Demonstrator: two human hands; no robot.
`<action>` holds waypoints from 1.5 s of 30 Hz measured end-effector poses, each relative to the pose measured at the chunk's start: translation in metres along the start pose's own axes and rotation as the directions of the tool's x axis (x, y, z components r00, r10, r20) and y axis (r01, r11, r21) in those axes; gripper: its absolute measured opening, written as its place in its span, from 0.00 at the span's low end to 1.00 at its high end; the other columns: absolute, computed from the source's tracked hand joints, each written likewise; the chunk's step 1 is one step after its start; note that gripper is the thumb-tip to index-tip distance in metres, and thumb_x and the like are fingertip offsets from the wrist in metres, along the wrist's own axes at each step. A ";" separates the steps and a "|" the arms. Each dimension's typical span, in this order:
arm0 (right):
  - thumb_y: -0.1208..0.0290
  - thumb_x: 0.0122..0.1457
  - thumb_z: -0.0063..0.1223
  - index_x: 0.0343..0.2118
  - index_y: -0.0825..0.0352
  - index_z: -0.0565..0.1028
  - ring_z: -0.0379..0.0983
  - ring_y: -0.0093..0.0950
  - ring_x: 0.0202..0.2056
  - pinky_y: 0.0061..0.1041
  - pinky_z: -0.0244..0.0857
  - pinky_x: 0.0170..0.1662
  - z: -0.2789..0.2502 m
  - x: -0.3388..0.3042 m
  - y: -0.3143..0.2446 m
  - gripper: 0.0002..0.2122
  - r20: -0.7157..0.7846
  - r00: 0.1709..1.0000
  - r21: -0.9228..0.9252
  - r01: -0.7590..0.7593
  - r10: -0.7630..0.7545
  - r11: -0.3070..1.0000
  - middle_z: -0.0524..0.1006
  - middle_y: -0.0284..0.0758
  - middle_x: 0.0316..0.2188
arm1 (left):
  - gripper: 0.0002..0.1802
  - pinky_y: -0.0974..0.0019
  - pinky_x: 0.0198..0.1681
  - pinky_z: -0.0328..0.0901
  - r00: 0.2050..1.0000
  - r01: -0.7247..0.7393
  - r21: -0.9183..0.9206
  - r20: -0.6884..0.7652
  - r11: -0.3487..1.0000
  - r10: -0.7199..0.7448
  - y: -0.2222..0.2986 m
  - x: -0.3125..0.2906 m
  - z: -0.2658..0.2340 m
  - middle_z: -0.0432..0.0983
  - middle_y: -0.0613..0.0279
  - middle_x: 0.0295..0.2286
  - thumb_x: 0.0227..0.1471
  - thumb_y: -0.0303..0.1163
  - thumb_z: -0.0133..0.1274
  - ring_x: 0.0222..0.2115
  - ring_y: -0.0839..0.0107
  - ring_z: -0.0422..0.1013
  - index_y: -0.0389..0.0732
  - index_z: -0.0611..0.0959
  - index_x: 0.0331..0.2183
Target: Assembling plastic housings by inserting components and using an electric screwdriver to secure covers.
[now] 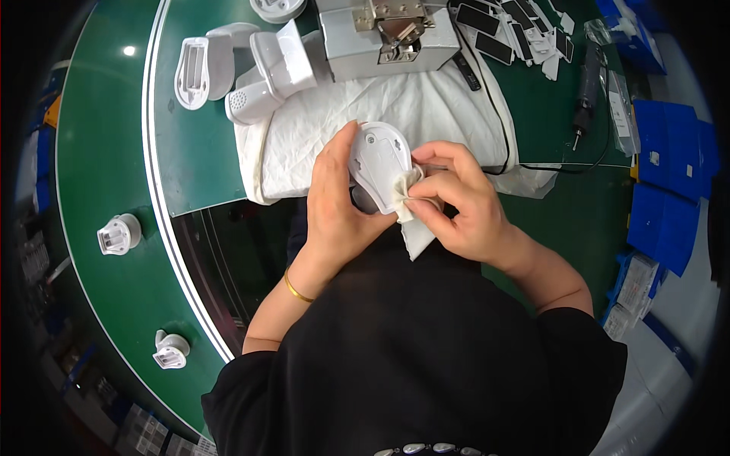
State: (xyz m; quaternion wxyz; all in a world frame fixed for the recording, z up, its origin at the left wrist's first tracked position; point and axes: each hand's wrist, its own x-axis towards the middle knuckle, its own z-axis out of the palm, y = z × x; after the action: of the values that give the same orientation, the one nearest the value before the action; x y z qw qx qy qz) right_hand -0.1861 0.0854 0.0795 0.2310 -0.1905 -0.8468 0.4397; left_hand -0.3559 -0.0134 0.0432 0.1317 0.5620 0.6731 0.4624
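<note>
A white plastic housing (378,161), rounded at the far end and narrower towards me, is held up in front of my body. My left hand (331,201) grips it along its left side, with the thumb under the near end. My right hand (465,199) pinches a cream cloth (417,237) and presses it against the housing's right edge. The cloth's lower corner hangs down below my fingers. The housing's inner side, with small screw holes, faces up; its underside is hidden.
Beyond my hands a white cloth (350,106) covers the bench under a metal fixture (391,49). Several white housings (266,76) stand at the far left. A power screwdriver (585,95) and a pile of small dark-faced panels (525,34) lie right. A green conveyor (114,175) carries white units.
</note>
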 end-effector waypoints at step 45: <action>0.80 0.63 0.50 0.55 0.74 0.68 0.72 0.20 0.34 0.18 0.66 0.37 -0.061 0.082 -0.004 0.18 -0.379 0.924 0.341 0.180 -0.040 0.923 0.78 0.38 0.38 | 0.33 0.61 0.43 0.68 0.516 0.578 0.061 -0.799 0.813 -0.308 -0.264 0.044 -0.312 0.78 0.45 0.36 0.45 0.42 0.67 0.36 0.60 0.75 0.25 0.74 0.42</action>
State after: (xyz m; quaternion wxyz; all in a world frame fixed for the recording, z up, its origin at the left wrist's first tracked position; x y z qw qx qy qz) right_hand -0.2201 0.1665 0.1326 0.4407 -0.1731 -0.7003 0.5342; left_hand -0.7552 -0.1069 0.0228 -0.1400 0.1346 0.8513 0.4874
